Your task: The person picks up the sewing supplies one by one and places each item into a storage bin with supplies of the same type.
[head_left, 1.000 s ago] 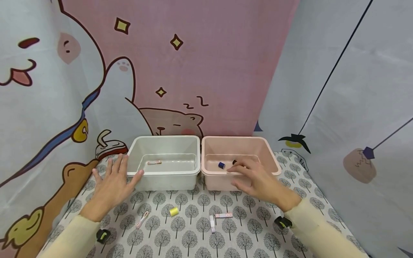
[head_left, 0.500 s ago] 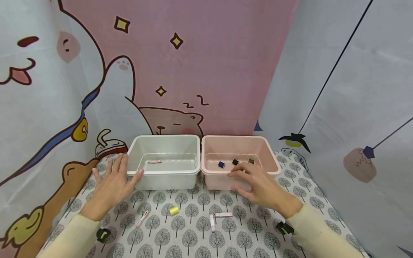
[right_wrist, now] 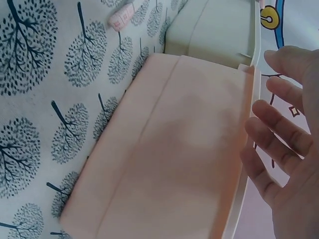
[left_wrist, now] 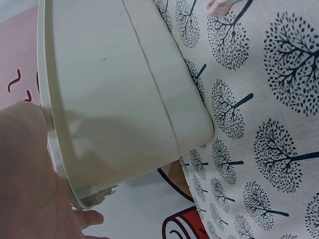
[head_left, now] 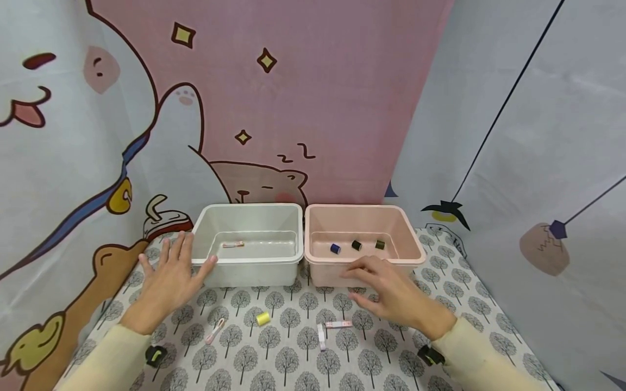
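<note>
My left hand [head_left: 168,282] has its fingers spread at the left front corner of the white bin [head_left: 251,274]. In the left wrist view, it lies along that bin's rim. My right hand [head_left: 388,290] is by the front rim of the pink bin [head_left: 327,276], fingers loosely bent and holding nothing. Inside the pink bin lie a blue thread spool [head_left: 335,248], a black one [head_left: 356,245] and an olive-green one [head_left: 380,245]. A small folded strip [head_left: 233,244], like a tape measure, lies in the white bin.
On the tree-print cloth [head_left: 288,358] lie a yellow thread spool [head_left: 263,318], a looped pink-and-white strip [head_left: 215,331], a pink tape-measure strip [head_left: 339,325] and a whitish strip [head_left: 321,336]. A cartoon-print curtain [head_left: 342,108] hangs behind the bins, which stand side by side.
My right hand has drawn back a little from over the pink bin, and the black and olive spools show fully. My left hand has stayed in place.
</note>
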Demonstrator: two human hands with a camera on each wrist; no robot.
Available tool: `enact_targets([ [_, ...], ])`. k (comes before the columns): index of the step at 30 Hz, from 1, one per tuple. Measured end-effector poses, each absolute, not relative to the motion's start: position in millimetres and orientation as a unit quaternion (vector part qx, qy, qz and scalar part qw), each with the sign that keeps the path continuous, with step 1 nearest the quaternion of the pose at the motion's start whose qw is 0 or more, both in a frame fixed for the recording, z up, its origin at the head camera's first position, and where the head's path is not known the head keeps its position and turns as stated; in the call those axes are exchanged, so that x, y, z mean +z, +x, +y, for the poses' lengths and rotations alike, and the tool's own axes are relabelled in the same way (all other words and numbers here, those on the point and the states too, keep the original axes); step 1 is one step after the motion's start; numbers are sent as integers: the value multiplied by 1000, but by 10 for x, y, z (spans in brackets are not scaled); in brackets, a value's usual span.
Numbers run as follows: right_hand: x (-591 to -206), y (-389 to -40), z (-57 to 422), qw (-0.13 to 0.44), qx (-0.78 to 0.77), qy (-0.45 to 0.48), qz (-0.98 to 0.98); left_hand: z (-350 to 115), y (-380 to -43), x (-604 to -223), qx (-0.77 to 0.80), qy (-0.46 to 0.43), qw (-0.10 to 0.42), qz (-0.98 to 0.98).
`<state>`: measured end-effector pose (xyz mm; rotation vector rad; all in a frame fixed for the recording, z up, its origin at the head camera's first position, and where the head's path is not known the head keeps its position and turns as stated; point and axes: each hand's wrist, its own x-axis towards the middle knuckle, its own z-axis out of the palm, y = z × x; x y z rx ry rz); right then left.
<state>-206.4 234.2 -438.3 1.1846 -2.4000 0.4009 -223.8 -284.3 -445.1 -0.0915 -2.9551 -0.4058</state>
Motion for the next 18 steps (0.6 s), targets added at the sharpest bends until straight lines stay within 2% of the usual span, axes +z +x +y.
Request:
enact_targets([
  [18, -4634, -2002, 2281, 174, 148, 427, -875, -2830, -2221, -4439, -140, -32, 85, -986],
])
